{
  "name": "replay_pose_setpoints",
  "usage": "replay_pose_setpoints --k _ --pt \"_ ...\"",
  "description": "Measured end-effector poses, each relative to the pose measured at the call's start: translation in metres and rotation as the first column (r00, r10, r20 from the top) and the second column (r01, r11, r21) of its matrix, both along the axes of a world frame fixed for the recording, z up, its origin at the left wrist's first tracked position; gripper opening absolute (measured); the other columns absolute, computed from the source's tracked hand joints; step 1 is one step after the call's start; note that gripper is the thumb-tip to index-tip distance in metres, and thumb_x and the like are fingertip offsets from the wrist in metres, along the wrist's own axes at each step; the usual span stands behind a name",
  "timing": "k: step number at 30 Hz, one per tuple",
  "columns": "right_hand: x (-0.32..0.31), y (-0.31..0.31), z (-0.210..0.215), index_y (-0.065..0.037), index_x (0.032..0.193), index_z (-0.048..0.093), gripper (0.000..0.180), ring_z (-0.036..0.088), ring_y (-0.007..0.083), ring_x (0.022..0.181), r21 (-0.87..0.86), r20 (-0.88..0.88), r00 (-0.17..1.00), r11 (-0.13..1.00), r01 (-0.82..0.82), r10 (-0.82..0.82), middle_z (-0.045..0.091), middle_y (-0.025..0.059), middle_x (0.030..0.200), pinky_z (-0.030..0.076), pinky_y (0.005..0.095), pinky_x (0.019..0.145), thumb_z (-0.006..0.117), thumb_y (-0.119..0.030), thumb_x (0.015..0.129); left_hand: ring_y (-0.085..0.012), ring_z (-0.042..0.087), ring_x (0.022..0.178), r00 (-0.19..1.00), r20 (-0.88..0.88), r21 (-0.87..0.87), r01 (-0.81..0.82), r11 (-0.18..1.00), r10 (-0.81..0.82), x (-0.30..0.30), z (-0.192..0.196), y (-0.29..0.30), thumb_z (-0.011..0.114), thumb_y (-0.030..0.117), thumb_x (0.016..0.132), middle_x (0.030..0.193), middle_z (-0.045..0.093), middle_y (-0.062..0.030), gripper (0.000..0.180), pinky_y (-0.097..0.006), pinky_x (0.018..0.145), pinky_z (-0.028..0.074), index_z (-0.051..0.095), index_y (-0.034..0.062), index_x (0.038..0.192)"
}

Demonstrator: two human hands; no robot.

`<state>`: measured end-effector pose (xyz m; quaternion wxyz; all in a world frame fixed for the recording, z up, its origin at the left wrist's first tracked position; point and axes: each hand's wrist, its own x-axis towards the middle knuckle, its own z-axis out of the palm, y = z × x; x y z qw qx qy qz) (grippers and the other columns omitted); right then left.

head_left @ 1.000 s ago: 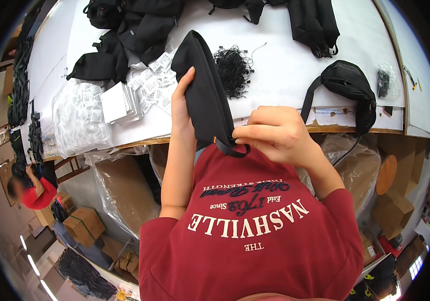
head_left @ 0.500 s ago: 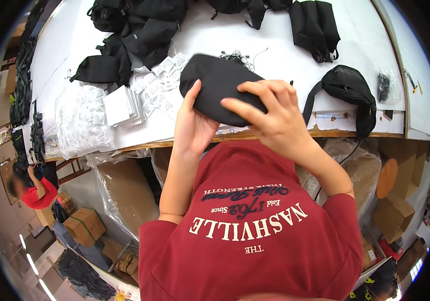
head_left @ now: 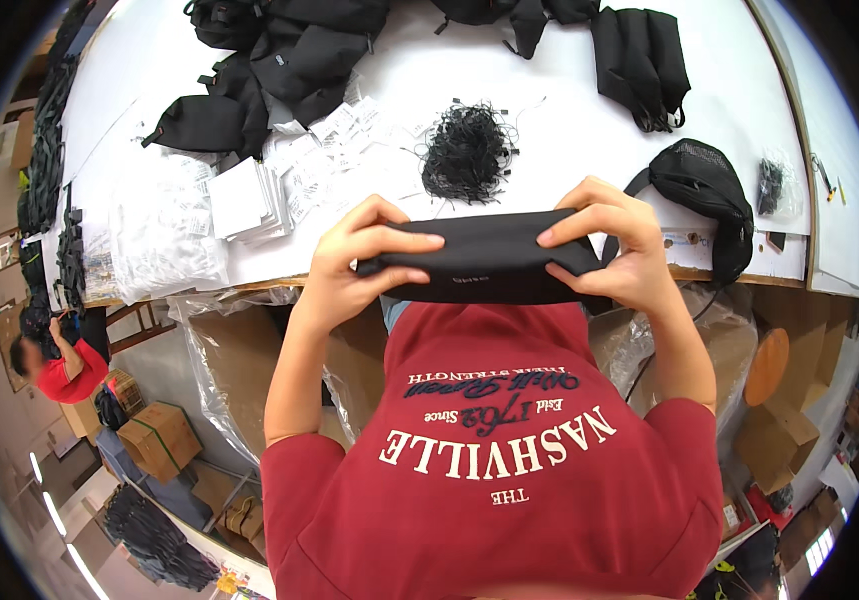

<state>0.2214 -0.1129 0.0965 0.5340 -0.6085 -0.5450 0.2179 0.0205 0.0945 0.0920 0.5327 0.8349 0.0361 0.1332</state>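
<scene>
A black fabric pouch (head_left: pixel 494 262) is stretched level between my two hands, just over the table's near edge. My left hand (head_left: pixel 364 262) pinches its left end, thumb below and fingers above. At the other end my right hand (head_left: pixel 614 245) grips it the same way. A small pale mark shows on its lower face. Beyond the pouch lies a tangled heap of thin black strings (head_left: pixel 467 152). To its left, small white printed tags (head_left: pixel 344 135) are scattered beside a stack of white cards (head_left: pixel 246 203).
Black bags (head_left: pixel 304 60) are piled at the far left, and another black bag (head_left: pixel 639 65) lies far right. A black mesh-topped bag (head_left: pixel 701 190) rests near the right edge. A clear plastic bag of tags (head_left: pixel 164 225) sits at left. Cardboard boxes (head_left: pixel 159 440) stand behind; a person in red (head_left: pixel 71 368) is at left.
The pouch has come down toward me and turned from a tilted position to level, showing a narrower side. My hands have moved apart to its two ends, uncovering the string heap.
</scene>
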Motion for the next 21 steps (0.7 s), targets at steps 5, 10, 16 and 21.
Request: replay_pose_setpoints --k 5,10,16,21 --pt "-0.004 -0.026 0.003 -0.007 0.085 0.069 0.033 0.047 0.0104 0.054 -0.337 -0.083 0.979 0.919 -0.204 0.187 0.058 0.0048 0.087 0.037 0.0226 0.049 0.073 -0.001 0.054 -0.0182 0.051 0.078 0.958 -0.276 0.097 0.104 0.99 -0.074 -0.023 0.004 -0.016 0.077 0.019 0.064 0.09 0.052 -0.0053 0.039 -0.029 0.066 0.042 0.072 0.0117 0.102" --pt "-0.013 -0.041 0.019 -0.008 0.089 0.067 0.034 0.05 0.013 0.053 -0.426 -0.092 0.952 0.852 -0.303 0.293 0.056 0.006 0.092 0.042 0.0249 0.05 0.075 -0.007 0.056 -0.0136 0.054 0.08 0.88 -0.466 -0.341 -0.086 0.936 -0.09 -0.04 0.019 -0.024 0.062 0.02 0.086 0.098 0.059 -0.0071 0.036 -0.026 0.074 0.045 0.058 0.0024 0.117" --pt "-0.017 -0.036 0.047 -0.003 0.089 0.056 0.04 0.058 0.0176 0.06 -0.509 -0.075 0.895 0.755 -0.413 0.439 0.055 0.0075 0.092 0.046 0.0282 0.055 0.079 -0.029 0.07 -0.0121 0.053 0.08 0.709 -0.651 -0.337 0.052 0.94 -0.273 -0.037 0.041 -0.021 0.065 0.022 0.084 0.088 0.059 -0.005 0.029 -0.027 0.074 0.044 0.058 0.0004 0.102" --pt "-0.027 -0.034 0.045 -0.002 0.094 0.049 0.031 0.054 0.0159 0.057 -0.64 -0.257 0.947 0.701 -0.315 0.191 0.053 0.0068 0.084 0.042 0.0272 0.053 0.07 -0.021 0.08 -0.0076 0.05 0.081 0.668 -0.677 -0.476 -0.078 0.876 -0.309 -0.035 0.042 -0.022 0.066 0.019 0.085 0.084 0.056 -0.0008 0.021 -0.025 0.076 0.041 0.054 0.0023 0.087"
